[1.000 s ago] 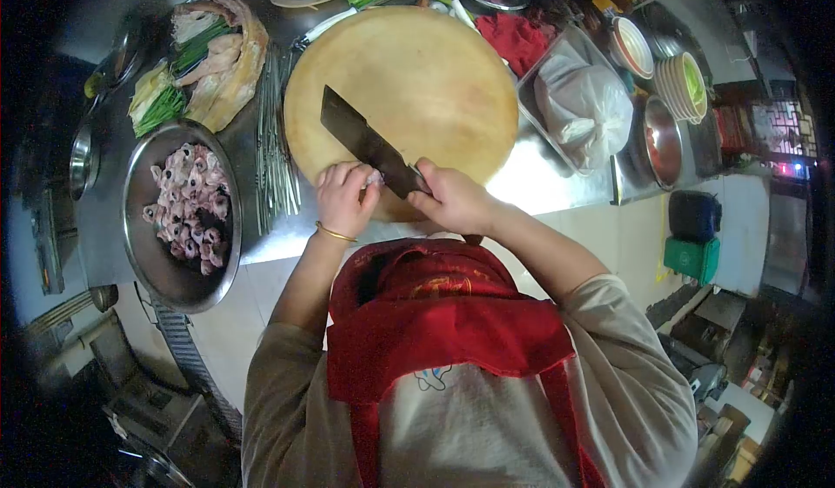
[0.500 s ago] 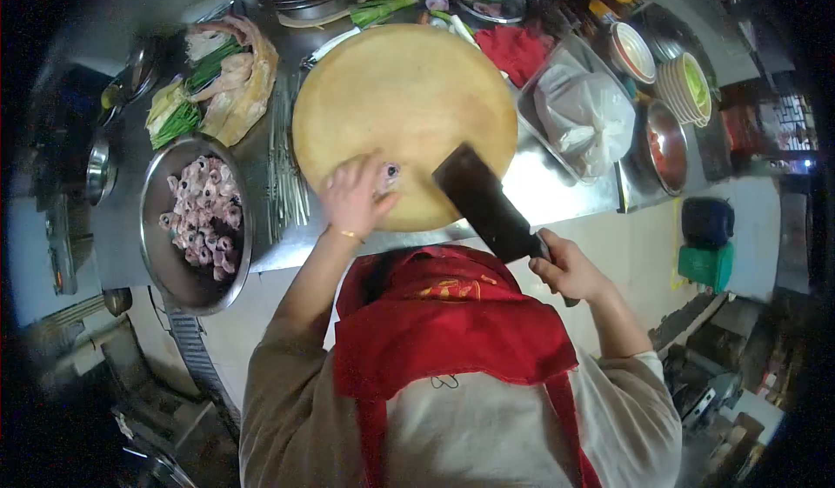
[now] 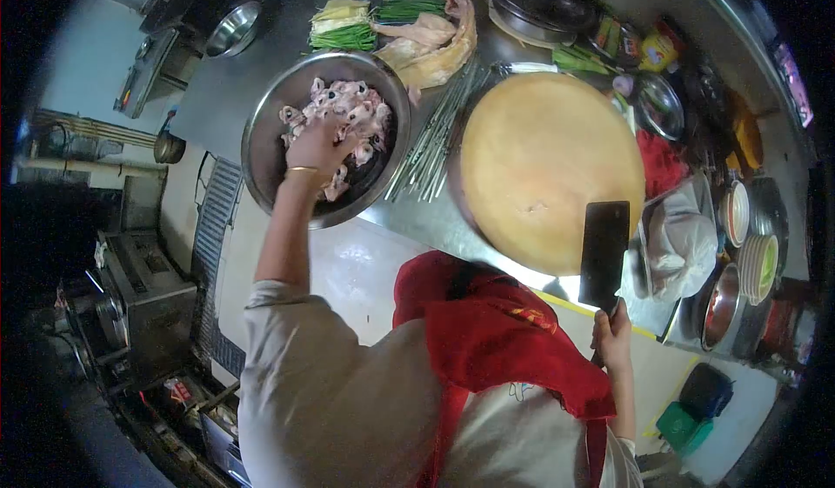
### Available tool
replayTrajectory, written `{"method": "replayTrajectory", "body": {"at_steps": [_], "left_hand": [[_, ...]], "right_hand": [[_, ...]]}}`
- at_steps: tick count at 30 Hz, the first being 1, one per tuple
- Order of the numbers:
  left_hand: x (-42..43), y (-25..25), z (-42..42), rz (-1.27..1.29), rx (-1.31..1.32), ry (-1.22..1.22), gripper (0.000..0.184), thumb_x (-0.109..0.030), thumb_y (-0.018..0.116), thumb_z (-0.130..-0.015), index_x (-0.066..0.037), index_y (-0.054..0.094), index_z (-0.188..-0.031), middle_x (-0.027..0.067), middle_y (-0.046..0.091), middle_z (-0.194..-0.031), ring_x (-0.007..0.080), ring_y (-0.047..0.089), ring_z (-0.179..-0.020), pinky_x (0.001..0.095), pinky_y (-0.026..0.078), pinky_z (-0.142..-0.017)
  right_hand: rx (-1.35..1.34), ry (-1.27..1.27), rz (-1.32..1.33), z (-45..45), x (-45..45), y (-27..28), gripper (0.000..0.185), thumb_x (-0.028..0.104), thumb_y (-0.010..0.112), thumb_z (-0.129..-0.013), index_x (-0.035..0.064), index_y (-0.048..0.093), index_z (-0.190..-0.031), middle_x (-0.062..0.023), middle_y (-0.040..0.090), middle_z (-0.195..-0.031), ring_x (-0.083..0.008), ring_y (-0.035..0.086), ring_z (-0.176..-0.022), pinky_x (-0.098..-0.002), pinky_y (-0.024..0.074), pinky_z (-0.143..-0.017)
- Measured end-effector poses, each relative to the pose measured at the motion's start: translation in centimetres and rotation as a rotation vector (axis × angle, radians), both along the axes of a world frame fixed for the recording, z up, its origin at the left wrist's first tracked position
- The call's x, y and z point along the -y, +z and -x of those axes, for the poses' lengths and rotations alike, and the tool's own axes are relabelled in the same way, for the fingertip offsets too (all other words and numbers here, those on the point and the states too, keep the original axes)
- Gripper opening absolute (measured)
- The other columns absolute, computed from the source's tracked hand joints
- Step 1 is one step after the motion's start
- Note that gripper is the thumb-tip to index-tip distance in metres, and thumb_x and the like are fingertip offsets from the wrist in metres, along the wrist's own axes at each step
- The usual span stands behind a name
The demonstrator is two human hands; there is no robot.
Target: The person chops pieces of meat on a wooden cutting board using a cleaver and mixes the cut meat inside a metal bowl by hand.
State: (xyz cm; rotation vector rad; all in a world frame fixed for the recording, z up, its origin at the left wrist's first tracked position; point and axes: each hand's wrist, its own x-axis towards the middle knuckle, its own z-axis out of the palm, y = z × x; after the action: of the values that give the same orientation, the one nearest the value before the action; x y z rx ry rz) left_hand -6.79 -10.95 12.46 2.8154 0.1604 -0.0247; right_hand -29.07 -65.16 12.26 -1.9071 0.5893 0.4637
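Note:
My left hand [image 3: 318,147] reaches into a wide metal bowl [image 3: 252,153], its fingers apart over a heap of small pinkish-white meat pieces [image 3: 344,101], some with dark round centres. The fingertips are partly lost among the pieces, and I see none clearly gripped. A dark-bladed cleaver [image 3: 604,253] is in my right hand [image 3: 612,336], which is closed round its handle. The blade points away from me, over the near right edge of a thick round wooden chopping board [image 3: 548,149]. A small pale scrap or mark shows on the board.
Metal skewers [image 3: 442,131] lie between bowl and board. Behind the bowl are bundled greens [image 3: 341,36] and a large pale slab of meat [image 3: 435,53]. A white plastic bag [image 3: 683,249], red cloth [image 3: 661,162] and stacked bowls [image 3: 757,266] stand right of the board.
The view has turned left. My left hand has gone from a meat piece on the board to the bowl. My right hand still holds the cleaver, its blade now pointing more straight ahead.

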Motion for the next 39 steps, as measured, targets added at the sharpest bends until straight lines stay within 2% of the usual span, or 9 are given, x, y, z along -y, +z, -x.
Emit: {"method": "replayTrajectory", "body": {"at_steps": [3,16,19,22,27,30,32,33,39], "left_hand": [[-4.3,-2.7,1.7,-0.242,-0.566,-0.130,0.050,-0.049,0.068,-0.082,-0.008,0.067,-0.111,0.0157,0.071,-0.105,0.0327,0.068,-0.099,0.0407,0.052,-0.091],[-6.3,-11.7,2.7,-0.322,-0.342,-0.375,0.032,-0.019,0.071,-0.082,-0.006,0.063,-0.110,0.0166,0.069,-0.105,0.0285,0.068,-0.096,0.0401,0.055,-0.080],[-4.9,-4.4,1.5,0.117,-0.429,-0.140,0.033,-0.012,0.074,-0.080,-0.003,0.063,-0.110,0.0123,0.068,-0.100,0.0217,0.068,-0.086,0.0370,0.055,-0.073],[-2.6,-2.4,2.3,1.346,-0.124,-0.048,0.037,-0.006,0.075,-0.079,-0.006,0.062,-0.114,0.0057,0.064,-0.096,0.0163,0.064,-0.079,0.0330,0.056,-0.069],[9.5,-0.5,2.5,1.788,-0.326,-0.127,0.041,-0.001,0.073,-0.079,-0.004,0.059,-0.117,0.0030,0.061,-0.101,0.0155,0.061,-0.092,0.0323,0.055,-0.069],[16.5,-7.1,1.5,1.451,-0.228,-0.277,0.044,-0.002,0.073,-0.074,-0.010,0.060,-0.114,0.0042,0.062,-0.102,0.0229,0.064,-0.086,0.0353,0.056,-0.070],[21.0,-6.2,2.2,0.749,0.021,-0.378,0.037,-0.011,0.076,-0.072,-0.011,0.062,-0.107,0.0061,0.061,-0.099,0.0257,0.064,-0.088,0.0385,0.054,-0.073],[22.5,-5.9,2.5,0.391,0.153,-0.408,0.035,-0.015,0.077,-0.071,-0.012,0.063,-0.103,0.0070,0.061,-0.097,0.0271,0.064,-0.089,0.0401,0.053,-0.075],[25.2,-7.8,5.0,0.281,0.290,-0.514,0.034,-0.026,0.078,-0.069,-0.015,0.067,-0.100,0.0079,0.060,-0.098,0.0288,0.062,-0.089,0.0414,0.045,-0.083]], "right_hand": [[0.014,0.002,0.028,-0.6,-0.8,0.5,0.017,0.015,0.054,-0.097,0.0070,0.044,-0.109,-0.0004,0.048,-0.069,-0.0092,0.049,-0.051,-0.0248,0.0444,-0.043],[0.020,0.001,0.039,-1.6,-1.1,0.7,0.024,0.020,0.056,-0.097,0.0053,0.046,-0.113,-0.0009,0.049,-0.070,-0.0092,0.049,-0.053,-0.0258,0.0449,-0.045],[0.049,-0.015,0.035,-1.2,-1.5,0.6,0.023,0.019,0.056,-0.097,0.0047,0.046,-0.112,-0.0009,0.049,-0.068,-0.0093,0.050,-0.052,-0.0259,0.0447,-0.044],[0.065,-0.012,0.038,-1.3,-1.8,0.6,0.022,0.018,0.057,-0.096,0.0048,0.046,-0.111,-0.0012,0.050,-0.066,-0.0097,0.050,-0.050,-0.0264,0.0446,-0.044],[0.050,0.060,0.160,-1.4,-1.3,0.2,0.024,0.017,0.059,-0.094,0.0025,0.046,-0.108,-0.0093,0.056,-0.066,-0.0193,0.054,-0.047,-0.0344,0.0460,-0.046],[0.125,0.146,0.257,-0.9,-0.6,-0.9,0.027,0.020,0.060,-0.093,0.0010,0.047,-0.106,-0.0162,0.060,-0.069,-0.0321,0.061,-0.057,-0.0438,0.0478,-0.056],[0.170,0.238,0.352,-1.1,-0.9,-0.7,0.023,0.015,0.058,-0.095,0.0026,0.042,-0.106,-0.0047,0.051,-0.064,-0.0135,0.052,-0.047,-0.0305,0.0435,-0.043],[0.033,0.182,0.325,-1.3,-1.3,0.3,0.031,0.025,0.061,-0.093,0.0026,0.048,-0.110,-0.0220,0.062,-0.075,-0.0424,0.063,-0.073,-0.0491,0.0475,-0.065],[0.130,0.320,0.410,-1.3,-1.8,2.0,0.033,0.024,0.062,-0.092,0.0050,0.048,-0.116,-0.0244,0.065,-0.081,-0.0442,0.064,-0.079,-0.0502,0.0501,-0.069]]}}
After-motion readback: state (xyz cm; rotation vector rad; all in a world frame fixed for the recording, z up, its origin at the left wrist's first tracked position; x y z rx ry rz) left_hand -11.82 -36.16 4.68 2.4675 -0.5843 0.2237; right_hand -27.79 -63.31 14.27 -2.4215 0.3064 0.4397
